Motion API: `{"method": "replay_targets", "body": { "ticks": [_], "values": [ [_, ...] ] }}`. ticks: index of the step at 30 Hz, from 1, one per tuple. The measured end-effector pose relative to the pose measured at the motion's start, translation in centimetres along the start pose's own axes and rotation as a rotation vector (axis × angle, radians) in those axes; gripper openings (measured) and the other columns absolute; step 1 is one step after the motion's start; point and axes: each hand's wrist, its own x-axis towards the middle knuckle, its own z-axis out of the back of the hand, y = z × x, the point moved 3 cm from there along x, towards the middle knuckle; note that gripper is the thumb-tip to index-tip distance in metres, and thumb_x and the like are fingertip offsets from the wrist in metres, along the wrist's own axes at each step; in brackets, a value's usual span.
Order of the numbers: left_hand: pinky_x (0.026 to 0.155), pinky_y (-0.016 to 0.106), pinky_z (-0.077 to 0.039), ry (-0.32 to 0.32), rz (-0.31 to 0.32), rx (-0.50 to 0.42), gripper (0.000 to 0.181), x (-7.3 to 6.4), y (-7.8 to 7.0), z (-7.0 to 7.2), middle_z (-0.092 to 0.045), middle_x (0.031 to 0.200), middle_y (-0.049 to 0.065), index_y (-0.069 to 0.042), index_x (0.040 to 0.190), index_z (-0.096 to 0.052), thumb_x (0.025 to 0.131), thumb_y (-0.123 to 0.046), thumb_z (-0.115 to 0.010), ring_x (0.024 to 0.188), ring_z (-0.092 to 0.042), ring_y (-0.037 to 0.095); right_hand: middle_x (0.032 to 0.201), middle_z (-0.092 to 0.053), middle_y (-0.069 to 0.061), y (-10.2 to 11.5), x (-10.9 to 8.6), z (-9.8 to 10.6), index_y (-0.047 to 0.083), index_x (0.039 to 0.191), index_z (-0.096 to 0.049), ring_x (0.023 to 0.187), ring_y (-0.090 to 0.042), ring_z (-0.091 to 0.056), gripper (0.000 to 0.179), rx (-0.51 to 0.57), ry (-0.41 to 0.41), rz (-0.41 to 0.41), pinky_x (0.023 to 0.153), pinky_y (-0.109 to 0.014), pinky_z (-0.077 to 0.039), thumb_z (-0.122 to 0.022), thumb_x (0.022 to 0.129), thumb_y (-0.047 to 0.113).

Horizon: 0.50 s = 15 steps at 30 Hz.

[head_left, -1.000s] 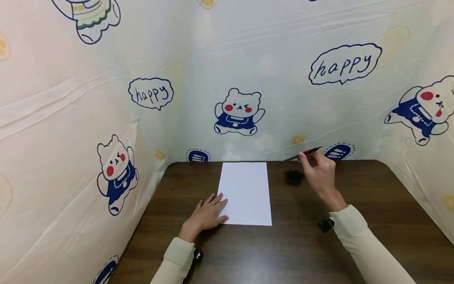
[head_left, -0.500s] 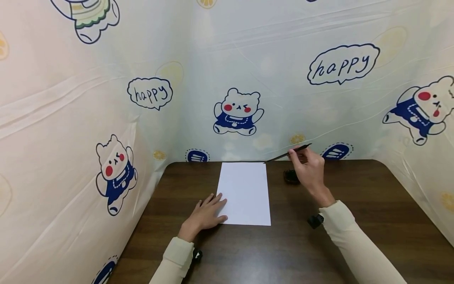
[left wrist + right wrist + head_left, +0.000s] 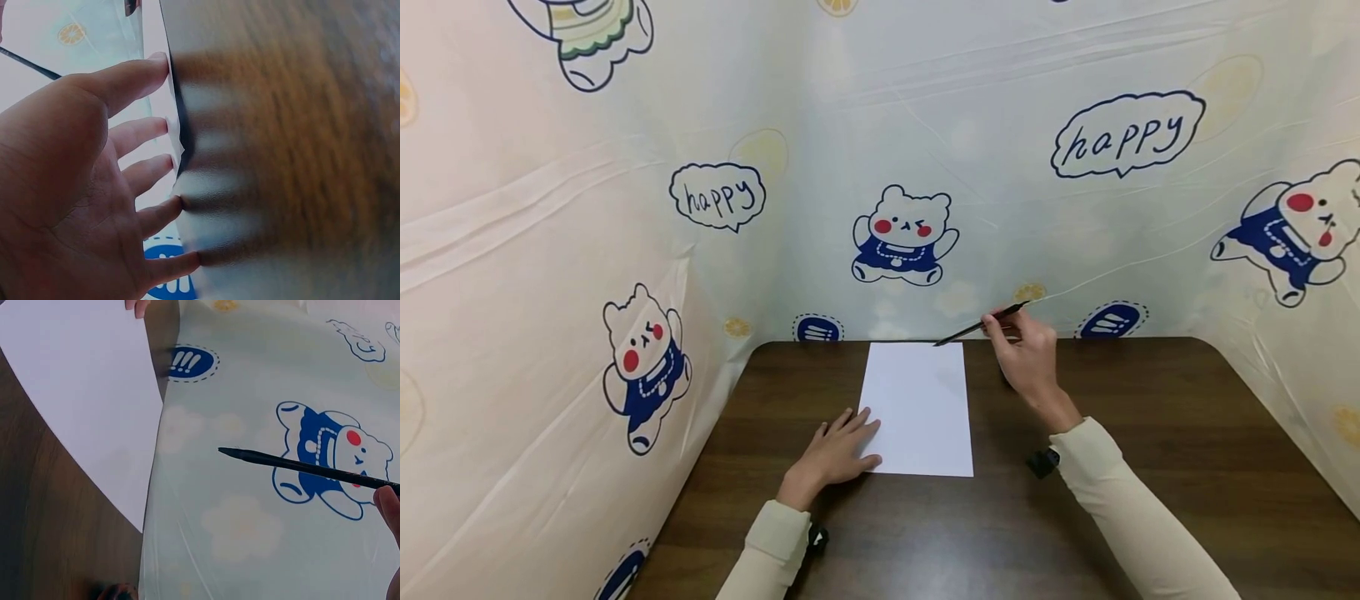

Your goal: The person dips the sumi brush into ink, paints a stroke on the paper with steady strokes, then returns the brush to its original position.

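Observation:
A blank white sheet of paper [image 3: 921, 408] lies at the far edge of the table. My left hand [image 3: 837, 452] rests flat with fingers spread over the sheet's lower left edge; in the left wrist view its fingertips [image 3: 157, 65] press along the paper. Between thumb and fingers, my right hand [image 3: 1028, 354] pinches a thin black writing brush [image 3: 300, 465] near its upper part. The brush slants down to the left, and its pointed dark tip overlaps the paper's top edge in the head view. The right wrist view shows the tip bare against the backdrop.
A small dark round dish [image 3: 117, 592] sits right of the paper, mostly hidden behind the right hand in the head view. The brown wooden table [image 3: 917, 542] ends just past the paper, where a printed cloth [image 3: 1000, 208] hangs.
My right hand has carried the brush leftward, from beside the paper to over its top edge, and now covers the dark dish. The left hand and paper have stayed put.

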Motion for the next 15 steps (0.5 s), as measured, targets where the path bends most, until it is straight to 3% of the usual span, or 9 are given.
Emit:
{"method": "replay_targets", "body": {
  "ticks": [15],
  "values": [
    [0.113, 0.071, -0.017, -0.006, -0.001, -0.002, 0.066, -0.2, -0.3, 0.1, -0.024, 0.164, 0.003, -0.025, 0.152, -0.039, 0.094, -0.052, -0.057, 0.152, -0.017, 0.036, 0.079, -0.075, -0.006, 0.9, -0.3, -1.6, 0.005, 0.093, -0.072, 0.063, -0.018, -0.072, 0.008, 0.049, -0.018, 0.0, 0.062, -0.012, -0.054, -0.075, 0.085, 0.005]
  ]
}}
